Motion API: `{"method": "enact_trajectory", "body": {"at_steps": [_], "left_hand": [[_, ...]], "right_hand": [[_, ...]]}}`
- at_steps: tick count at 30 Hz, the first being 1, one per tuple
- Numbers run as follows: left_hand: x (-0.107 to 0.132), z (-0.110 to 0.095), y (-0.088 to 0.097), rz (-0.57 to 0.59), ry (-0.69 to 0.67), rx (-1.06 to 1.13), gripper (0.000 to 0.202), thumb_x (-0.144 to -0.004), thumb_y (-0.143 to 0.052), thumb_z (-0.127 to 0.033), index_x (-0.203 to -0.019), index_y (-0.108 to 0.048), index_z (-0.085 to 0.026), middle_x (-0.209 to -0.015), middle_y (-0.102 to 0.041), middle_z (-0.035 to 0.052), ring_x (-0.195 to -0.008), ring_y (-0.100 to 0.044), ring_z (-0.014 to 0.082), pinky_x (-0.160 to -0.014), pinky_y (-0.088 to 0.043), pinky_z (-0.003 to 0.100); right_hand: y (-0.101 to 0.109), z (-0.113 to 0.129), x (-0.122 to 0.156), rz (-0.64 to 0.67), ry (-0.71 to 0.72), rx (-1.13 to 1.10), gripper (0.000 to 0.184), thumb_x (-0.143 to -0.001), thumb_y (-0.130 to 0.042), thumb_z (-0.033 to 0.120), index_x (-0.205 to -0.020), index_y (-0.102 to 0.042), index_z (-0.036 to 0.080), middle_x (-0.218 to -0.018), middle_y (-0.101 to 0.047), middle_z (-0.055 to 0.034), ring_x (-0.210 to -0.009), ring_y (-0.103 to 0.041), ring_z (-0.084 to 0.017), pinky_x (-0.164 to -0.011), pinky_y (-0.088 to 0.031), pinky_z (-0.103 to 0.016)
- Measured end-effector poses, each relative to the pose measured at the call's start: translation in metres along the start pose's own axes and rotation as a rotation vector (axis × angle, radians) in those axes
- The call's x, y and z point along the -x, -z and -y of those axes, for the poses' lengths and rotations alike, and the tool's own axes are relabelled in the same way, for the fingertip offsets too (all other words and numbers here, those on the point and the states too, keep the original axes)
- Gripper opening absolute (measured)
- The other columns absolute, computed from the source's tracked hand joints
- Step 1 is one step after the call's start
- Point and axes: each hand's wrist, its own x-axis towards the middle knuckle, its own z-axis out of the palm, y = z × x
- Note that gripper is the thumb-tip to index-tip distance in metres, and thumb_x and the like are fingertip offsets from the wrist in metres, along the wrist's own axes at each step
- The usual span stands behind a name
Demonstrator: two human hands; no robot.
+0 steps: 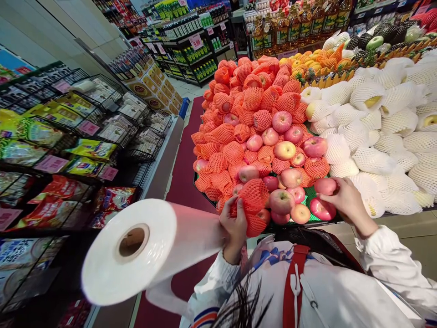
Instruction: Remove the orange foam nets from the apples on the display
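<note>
My left hand grips a bunch of nets; right hand closed on an apple. Pulling it out could, I think, set the pile rolling.

Apples lying piled on the counter, net-wrapped fruit sitting right of them, oil bottles standing behind, bag roll hanging front left, snack racks standing beyond it.

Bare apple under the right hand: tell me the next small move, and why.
Probably lift the bare apple with the right hand toward the foam nets in the left hand: the apple is unwrapped and gripped, and the nets are ready.
</note>
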Motion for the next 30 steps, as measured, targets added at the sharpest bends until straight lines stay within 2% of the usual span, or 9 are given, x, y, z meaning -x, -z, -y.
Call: {"method": "enact_trajectory", "body": {"at_steps": [4, 8, 11, 13, 17, 19, 22, 26, 30], "left_hand": [[0.011, -0.011, -0.003, 0.049, -0.104, 0.048, 0.023, -0.102, -0.071, -0.038, -0.1, -0.078, -0.017, -0.095, -0.081, 0.0072, -0.086, -0.078, 0.0176, -0.082, -0.064, 0.027], [0.021, -0.014, -0.006, 0.126, -0.205, 0.065, 0.012, -0.102, -0.07, -0.027, -0.103, -0.077, -0.018, -0.098, -0.081, 0.0059, -0.088, -0.079, 0.0164, -0.084, -0.064, 0.025], [0.02, -0.016, -0.006, 0.157, -0.222, 0.088, 0.008, -0.102, -0.068, -0.024, -0.104, -0.074, -0.019, -0.098, -0.08, 0.0053, -0.09, -0.078, 0.016, -0.086, -0.062, 0.026], [0.018, -0.018, -0.006, 0.211, -0.228, 0.134, 0.011, -0.103, -0.063, -0.026, -0.101, -0.071, -0.019, -0.094, -0.077, 0.0052, -0.088, -0.076, 0.0168, -0.084, -0.062, 0.027], [0.018, -0.023, -0.011, 0.489, -0.198, 0.303, 0.031, -0.109, -0.05, -0.035, -0.087, -0.063, -0.018, -0.083, -0.07, 0.0047, -0.078, -0.069, 0.0164, -0.072, -0.057, 0.026], [0.021, -0.028, -0.015, 0.653, -0.145, 0.37, 0.04, -0.109, -0.051, -0.042, -0.08, -0.063, -0.018, -0.083, -0.068, 0.0059, -0.077, -0.067, 0.0167, -0.07, -0.055, 0.027], [0.026, -0.036, -0.019, 0.834, -0.102, 0.398, 0.042, -0.096, -0.074, -0.052, -0.074, -0.062, -0.018, -0.092, -0.069, 0.0087, -0.085, -0.068, 0.0198, -0.077, -0.057, 0.031], [0.028, -0.044, -0.019, 0.96, -0.052, 0.402, 0.028, -0.085, -0.077, -0.026, -0.073, -0.053, -0.019, -0.11, -0.075, 0.0114, -0.103, -0.073, 0.0231, -0.093, -0.06, 0.037], [0.026, -0.042, -0.015, 0.967, -0.077, 0.401, 0.022, -0.082, -0.066, -0.016, -0.074, -0.046, -0.021, -0.12, -0.078, 0.0137, -0.111, -0.076, 0.025, -0.094, -0.061, 0.038]], "right_hand": [[-0.021, 0.021, -0.02, 0.171, -0.061, 0.429, 0.055, -0.091, -0.081, 0.043, -0.129, -0.06, 0.009, -0.124, -0.071, -0.0207, -0.103, -0.071, -0.035, -0.077, -0.045, -0.039], [-0.036, 0.035, -0.021, 0.239, -0.001, 0.505, 0.046, -0.101, -0.072, 0.037, -0.128, -0.058, 0.003, -0.127, -0.069, -0.0259, -0.115, -0.067, -0.037, -0.085, -0.042, -0.038], [-0.03, 0.033, -0.021, 0.273, 0.02, 0.513, 0.048, -0.099, -0.075, 0.038, -0.127, -0.06, 0.003, -0.124, -0.07, -0.0271, -0.123, -0.063, -0.039, -0.084, -0.039, -0.037], [-0.019, 0.03, -0.025, 0.287, -0.01, 0.492, 0.052, -0.098, -0.075, 0.049, -0.128, -0.062, 0.009, -0.118, -0.073, -0.0238, -0.115, -0.066, -0.037, -0.076, -0.037, -0.036], [0.002, 0.027, -0.043, 0.029, -0.086, 0.388, 0.046, -0.108, -0.054, 0.054, -0.131, -0.064, 0.016, -0.113, -0.075, -0.0179, -0.099, -0.069, -0.033, -0.072, -0.036, -0.037], [0.008, 0.03, -0.057, -0.144, -0.005, 0.32, 0.043, -0.108, -0.05, 0.045, -0.131, -0.065, 0.013, -0.118, -0.074, -0.0188, -0.105, -0.068, -0.033, -0.078, -0.041, -0.038], [0.014, 0.043, -0.081, -0.308, 0.183, 0.25, 0.043, -0.104, -0.049, 0.04, -0.129, -0.067, 0.01, -0.123, -0.071, -0.0216, -0.112, -0.064, -0.036, -0.088, -0.045, -0.041], [0.026, 0.069, -0.098, -0.291, 0.215, 0.283, 0.037, -0.097, -0.055, 0.035, -0.12, -0.07, 0.011, -0.116, -0.071, -0.0224, -0.108, -0.063, -0.038, -0.089, -0.048, -0.046], [0.038, 0.098, -0.065, -0.058, 0.314, -0.043, 0.04, -0.095, -0.065, 0.044, -0.118, -0.074, 0.014, -0.119, -0.074, -0.0196, -0.109, -0.069, -0.037, -0.096, -0.055, -0.05]]}}
